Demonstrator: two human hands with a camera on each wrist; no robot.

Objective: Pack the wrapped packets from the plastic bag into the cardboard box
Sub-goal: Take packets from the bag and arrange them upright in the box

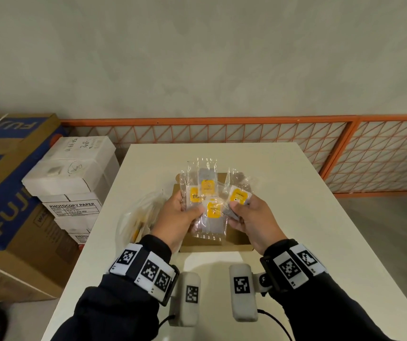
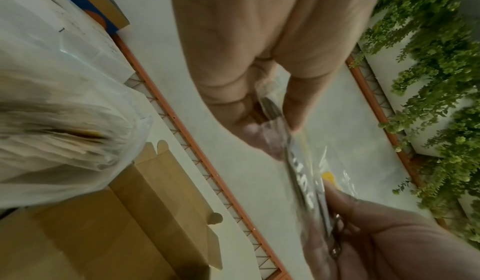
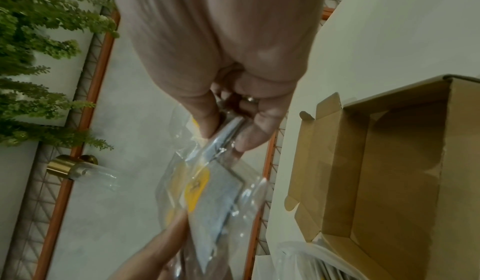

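Observation:
Both hands hold up a fan of several clear wrapped packets (image 1: 208,190) with yellow labels above the open cardboard box (image 1: 236,238) on the white table (image 1: 296,217). My left hand (image 1: 187,205) pinches the fan's left side between thumb and fingers. My right hand (image 1: 240,207) pinches the rightmost packet (image 1: 238,195) at the fan's right edge. The left wrist view shows the left hand (image 2: 278,132) gripping the packets (image 2: 298,161) edge-on. In the right wrist view the right hand (image 3: 226,139) grips the packets (image 3: 215,192); the box (image 3: 389,161) looks empty. The plastic bag (image 1: 136,217) lies left of the box.
White photocopy paper boxes (image 1: 74,180) and a large blue-and-brown carton (image 1: 7,205) stand on the floor to the table's left. An orange mesh fence (image 1: 222,131) runs along the wall behind the table. Green foliage (image 2: 441,79) hangs on a wall.

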